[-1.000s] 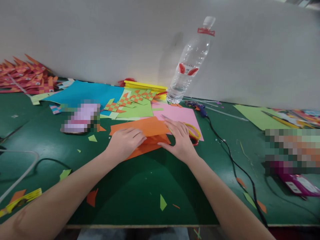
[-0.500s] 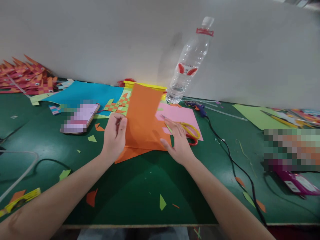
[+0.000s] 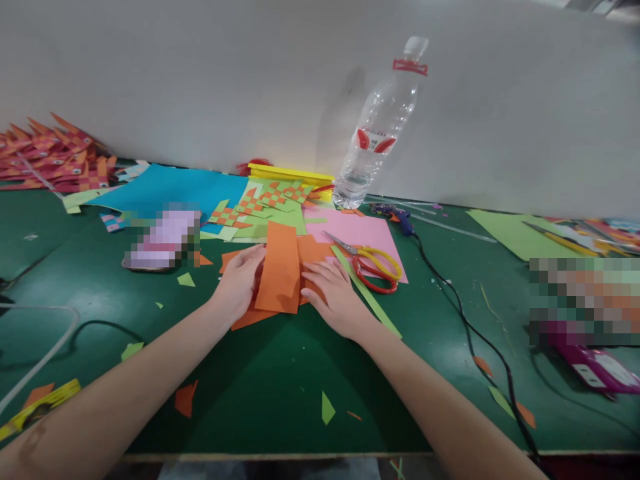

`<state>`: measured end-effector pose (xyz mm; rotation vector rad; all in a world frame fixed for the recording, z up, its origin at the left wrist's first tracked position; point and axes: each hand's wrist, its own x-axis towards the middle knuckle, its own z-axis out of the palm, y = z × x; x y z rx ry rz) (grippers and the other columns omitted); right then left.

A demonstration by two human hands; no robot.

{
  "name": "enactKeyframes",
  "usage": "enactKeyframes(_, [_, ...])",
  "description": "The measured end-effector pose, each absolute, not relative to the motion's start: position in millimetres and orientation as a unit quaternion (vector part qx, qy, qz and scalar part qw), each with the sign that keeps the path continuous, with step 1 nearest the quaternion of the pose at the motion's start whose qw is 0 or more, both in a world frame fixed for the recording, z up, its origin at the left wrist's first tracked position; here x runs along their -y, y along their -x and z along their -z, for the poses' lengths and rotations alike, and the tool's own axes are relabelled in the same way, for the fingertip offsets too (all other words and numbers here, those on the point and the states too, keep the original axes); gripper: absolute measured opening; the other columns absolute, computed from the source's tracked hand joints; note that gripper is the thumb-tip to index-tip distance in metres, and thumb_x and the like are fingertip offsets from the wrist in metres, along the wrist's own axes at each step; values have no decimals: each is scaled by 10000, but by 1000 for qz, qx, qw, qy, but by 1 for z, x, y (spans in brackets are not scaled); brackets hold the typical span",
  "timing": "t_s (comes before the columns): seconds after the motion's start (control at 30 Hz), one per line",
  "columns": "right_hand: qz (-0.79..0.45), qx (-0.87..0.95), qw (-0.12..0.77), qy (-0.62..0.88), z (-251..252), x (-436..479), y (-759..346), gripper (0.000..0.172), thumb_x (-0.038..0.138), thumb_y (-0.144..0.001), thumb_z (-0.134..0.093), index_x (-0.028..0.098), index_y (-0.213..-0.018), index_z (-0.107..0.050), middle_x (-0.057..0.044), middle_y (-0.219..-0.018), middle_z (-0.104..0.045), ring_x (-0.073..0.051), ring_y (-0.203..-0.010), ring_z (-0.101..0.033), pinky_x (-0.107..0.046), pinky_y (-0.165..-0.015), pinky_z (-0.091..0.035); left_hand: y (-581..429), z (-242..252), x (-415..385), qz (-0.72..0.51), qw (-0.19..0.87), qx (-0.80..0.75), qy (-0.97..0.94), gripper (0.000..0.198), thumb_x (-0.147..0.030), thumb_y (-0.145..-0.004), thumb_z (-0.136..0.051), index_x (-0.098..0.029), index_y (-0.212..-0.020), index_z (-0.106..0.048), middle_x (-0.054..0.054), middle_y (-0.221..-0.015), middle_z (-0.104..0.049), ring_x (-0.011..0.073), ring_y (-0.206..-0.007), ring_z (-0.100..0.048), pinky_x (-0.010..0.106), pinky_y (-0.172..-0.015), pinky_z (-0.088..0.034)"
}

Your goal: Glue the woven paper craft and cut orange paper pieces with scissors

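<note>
A folded strip of orange paper (image 3: 280, 270) lies on more orange paper on the green table (image 3: 280, 373). My left hand (image 3: 239, 280) rests at the strip's left edge, fingers curled against it. My right hand (image 3: 331, 293) lies flat on the paper at the strip's right side, fingers stretched out. Scissors with red and yellow handles (image 3: 373, 261) lie just right of my right hand on a pink sheet (image 3: 350, 230). A thin green paper strip (image 3: 367, 293) runs beside my right wrist.
A clear plastic bottle (image 3: 377, 127) leans at the back wall. Woven orange-green pieces (image 3: 260, 200), a blue sheet (image 3: 170, 187) and a yellow box (image 3: 290, 175) lie behind. A glue gun (image 3: 397, 217) with black cord (image 3: 470, 340) is right. Red woven pieces (image 3: 50, 153) pile far left. Paper scraps litter the table.
The orange sheet, lifted upright half a second ago, now lies flat as a narrow folded strip. Both hands have come down onto it and closer together. The scissors are now uncovered.
</note>
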<state>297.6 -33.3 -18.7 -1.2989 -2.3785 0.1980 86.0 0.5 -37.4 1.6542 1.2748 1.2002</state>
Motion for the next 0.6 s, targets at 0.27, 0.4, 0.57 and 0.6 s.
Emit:
enactKeyframes(0.27, [-30,832,243,498,7,21,-284,389,478,-965,-383,209,-1037,-655,-90,-1196,-670,-262,-1195,-553,-594,-1131,-210,-87,27,5,-500,580,-459,-450,507,-167,-851,-592,-237,-1344,-494,107,-1109,-701,247,-1001,-682,406,-799,-585])
enactKeyframes(0.4, [-56,776,291,557,10,9,-274,370,480,-956,-396,220,-883,-649,-64,-1031,-715,-266,-1095,-599,-615,-1090,-231,-87,23,6,-504,567,-457,-466,612,-112,-872,-505,-266,-1442,-346,109,-1133,-680,213,-923,-695,364,-729,-594])
enactKeyframes(0.57, [-22,753,377,539,21,8,-264,304,400,-963,-377,196,-1061,-580,-106,-1151,-658,-246,-1131,-569,-528,-1120,-233,-88,13,11,-497,393,-474,-612,435,-195,-894,-507,-250,-1325,-527,98,-1155,-659,240,-1069,-637,311,-699,-587])
enactKeyframes(0.6, [-15,755,385,530,22,10,-263,303,392,-961,-377,192,-1092,-563,-112,-1153,-653,-242,-1132,-567,-517,-1126,-232,-88,12,11,-491,375,-470,-631,417,-212,-905,-495,-250,-1318,-539,90,-1152,-663,240,-1087,-629,317,-714,-587])
